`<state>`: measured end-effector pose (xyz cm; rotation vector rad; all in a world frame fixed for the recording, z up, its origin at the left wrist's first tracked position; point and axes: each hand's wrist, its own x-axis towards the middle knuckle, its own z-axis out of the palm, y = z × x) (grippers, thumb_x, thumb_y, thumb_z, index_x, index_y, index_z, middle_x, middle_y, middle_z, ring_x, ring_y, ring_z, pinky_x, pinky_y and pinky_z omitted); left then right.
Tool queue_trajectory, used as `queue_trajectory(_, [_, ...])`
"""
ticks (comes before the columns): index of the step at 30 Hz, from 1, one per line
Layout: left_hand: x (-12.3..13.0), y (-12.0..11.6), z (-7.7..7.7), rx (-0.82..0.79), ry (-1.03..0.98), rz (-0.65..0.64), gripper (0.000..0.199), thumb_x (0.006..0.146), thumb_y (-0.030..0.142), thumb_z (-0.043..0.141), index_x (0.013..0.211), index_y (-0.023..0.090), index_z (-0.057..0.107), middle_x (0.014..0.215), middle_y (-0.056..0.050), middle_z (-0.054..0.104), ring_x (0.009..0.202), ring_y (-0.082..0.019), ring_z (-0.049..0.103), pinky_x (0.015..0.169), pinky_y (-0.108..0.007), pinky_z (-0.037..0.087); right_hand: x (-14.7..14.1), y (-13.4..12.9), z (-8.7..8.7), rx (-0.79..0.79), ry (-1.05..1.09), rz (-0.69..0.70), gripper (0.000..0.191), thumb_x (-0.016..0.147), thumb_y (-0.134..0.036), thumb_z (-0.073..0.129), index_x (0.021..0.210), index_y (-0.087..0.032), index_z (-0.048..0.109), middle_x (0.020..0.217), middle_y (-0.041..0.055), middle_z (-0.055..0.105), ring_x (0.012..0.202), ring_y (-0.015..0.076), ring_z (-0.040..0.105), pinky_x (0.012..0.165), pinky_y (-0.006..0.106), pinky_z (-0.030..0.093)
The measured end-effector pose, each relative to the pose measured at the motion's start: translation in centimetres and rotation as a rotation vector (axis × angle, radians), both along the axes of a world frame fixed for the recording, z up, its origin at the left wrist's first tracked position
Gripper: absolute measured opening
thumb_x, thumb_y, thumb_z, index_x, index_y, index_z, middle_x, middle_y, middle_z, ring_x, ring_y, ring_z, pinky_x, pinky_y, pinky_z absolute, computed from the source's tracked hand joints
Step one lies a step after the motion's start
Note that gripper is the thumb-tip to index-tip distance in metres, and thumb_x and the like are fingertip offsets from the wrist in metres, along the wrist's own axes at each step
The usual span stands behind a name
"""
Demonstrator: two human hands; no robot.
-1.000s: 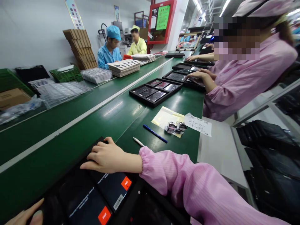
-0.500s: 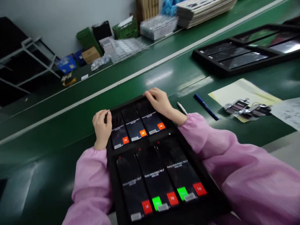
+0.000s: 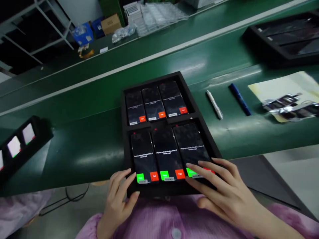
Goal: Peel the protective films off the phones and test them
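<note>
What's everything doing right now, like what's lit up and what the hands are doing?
middle tray: full
its phones: lit
left tray phones: lit
right tray phones: dark
white pen: lying flat
blue pen: lying flat
left hand: open
right hand: open, fingers spread

Six lit phones (image 3: 165, 152) lie face up in a black tray (image 3: 159, 190)

On our green table (image 3: 92, 146) lies a black tray (image 3: 161, 124), reaching away from between our left hand (image 3: 119, 196) and right hand (image 3: 224, 192). Beyond the right hand we have a white pen (image 3: 214, 104), a blue pen (image 3: 240, 99) and yellowish paper (image 3: 291, 83). To the left of our left hand, another tray (image 3: 42, 132) rests.
</note>
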<state>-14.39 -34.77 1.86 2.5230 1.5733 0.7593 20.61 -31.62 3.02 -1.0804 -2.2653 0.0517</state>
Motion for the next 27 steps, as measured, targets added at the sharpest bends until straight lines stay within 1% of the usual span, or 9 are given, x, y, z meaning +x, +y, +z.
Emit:
queue_trajectory(2, [-0.3, -0.1, 0.0, 0.007, 0.022, -0.009, 0.035, 0.104, 0.026, 0.058, 0.138, 0.023, 0.065, 0.135, -0.012, 0.067, 0.124, -0.027, 0.064, 0.11, -0.044, 0.052, -2.1, 0.6, 0.3, 0.018, -0.014, 0.067, 0.051, 0.112, -0.057, 0.034, 0.118, -0.031, 0.077, 0.131, 0.0024, 0.076, 0.117, 0.0228, 0.065, 0.111, 0.049, 0.04])
queue_trajectory(6, [-0.6, -0.5, 0.3, -0.014, 0.077, -0.036, 0.035, 0.105, 0.026, 0.058, 0.14, 0.02, 0.063, 0.139, -0.012, 0.065, 0.131, -0.025, 0.059, 0.122, -0.044, 0.041, -4.0, 1.5, 1.3, -0.009, -0.059, 0.111, 0.052, 0.11, -0.061, 0.037, 0.107, -0.028, 0.077, 0.139, 0.0003, 0.073, 0.122, 0.0238, 0.064, 0.115, 0.05, 0.036])
queue_trajectory(11, [-0.5, -1.3, 0.9, -0.029, 0.19, -0.098, 0.044, 0.11, 0.038, 0.053, 0.151, 0.022, 0.058, 0.15, -0.014, 0.056, 0.143, -0.028, 0.047, 0.132, -0.049, 0.022, -0.3, 3.1, 3.4, 0.043, -0.033, 0.193, 0.031, 0.111, -0.041, 0.049, 0.115, -0.022, 0.073, 0.123, 0.0088, 0.076, 0.114, 0.025, 0.066, 0.103, 0.046, 0.046])
queue_trajectory(14, [-0.9, -1.1, 1.4, -0.024, 0.279, -0.128, 0.053, 0.11, 0.052, 0.047, 0.155, 0.027, 0.055, 0.157, -0.014, 0.048, 0.148, -0.03, 0.041, 0.135, -0.054, 0.01, 2.2, 4.8, 4.2, 0.059, -0.002, 0.126, 0.021, 0.109, -0.029, 0.052, 0.113, -0.021, 0.071, 0.116, 0.0102, 0.075, 0.107, 0.0253, 0.068, 0.092, 0.043, 0.05])
queue_trajectory(16, [-1.6, -0.1, 1.7, -0.022, 0.223, -0.136, 0.06, 0.111, 0.054, 0.042, 0.161, 0.022, 0.047, 0.156, -0.017, 0.047, 0.148, -0.03, 0.042, 0.135, -0.053, 0.011, 3.2, 6.3, 4.3, 0.022, 0.022, 0.077, 0.021, 0.108, -0.024, 0.051, 0.113, -0.023, 0.071, 0.114, 0.0078, 0.075, 0.102, 0.0237, 0.069, 0.086, 0.041, 0.051])
queue_trajectory(19, [-2.6, 3.5, 1.9, -0.022, 0.079, -0.09, 0.059, 0.113, 0.046, 0.041, 0.164, 0.017, 0.039, 0.151, -0.017, 0.053, 0.145, -0.027, 0.047, 0.133, -0.048, 0.02, 3.6, 9.6, 3.6, -0.03, 0.047, 0.007, 0.024, 0.108, -0.021, 0.049, 0.117, -0.027, 0.07, 0.116, 0.0043, 0.075, 0.099, 0.0213, 0.07, 0.086, 0.04, 0.052])
queue_trajectory(22, [-2.4, 9.7, 1.8, -0.016, 0.033, -0.041, 0.048, 0.112, 0.04, 0.045, 0.157, 0.022, 0.046, 0.145, -0.011, 0.061, 0.138, -0.024, 0.054, 0.128, -0.045, 0.029, 3.1, 14.0, 2.3, -0.051, 0.046, -0.064, 0.027, 0.109, -0.023, 0.046, 0.12, -0.026, 0.071, 0.119, 0.0057, 0.075, 0.104, 0.0216, 0.07, 0.089, 0.04, 0.054])
queue_trajectory(25, [-0.9, 16.3, 1.8, 0.0, 0.051, 0.014, 0.047, 0.111, 0.047, 0.048, 0.151, 0.022, 0.052, 0.144, -0.011, 0.064, 0.133, -0.028, 0.058, 0.118, -0.05, 0.04, 2.0, 17.6, 1.3, -0.029, -0.002, -0.098, 0.034, 0.112, -0.03, 0.043, 0.119, -0.022, 0.075, 0.122, 0.0099, 0.075, 0.109, 0.0233, 0.07, 0.09, 0.042, 0.056])
queue_trajectory(27, [0.2, 19.4, 1.8, 0.027, 0.085, 0.034, 0.053, 0.109, 0.057, 0.049, 0.149, 0.022, 0.054, 0.145, -0.013, 0.064, 0.133, -0.032, 0.059, 0.117, -0.057, 0.04, 1.4, 18.9, 1.0, -0.014, -0.045, -0.086, 0.036, 0.112, -0.036, 0.044, 0.115, -0.024, 0.078, 0.127, 0.0103, 0.074, 0.114, 0.0268, 0.068, 0.09, 0.045, 0.055])
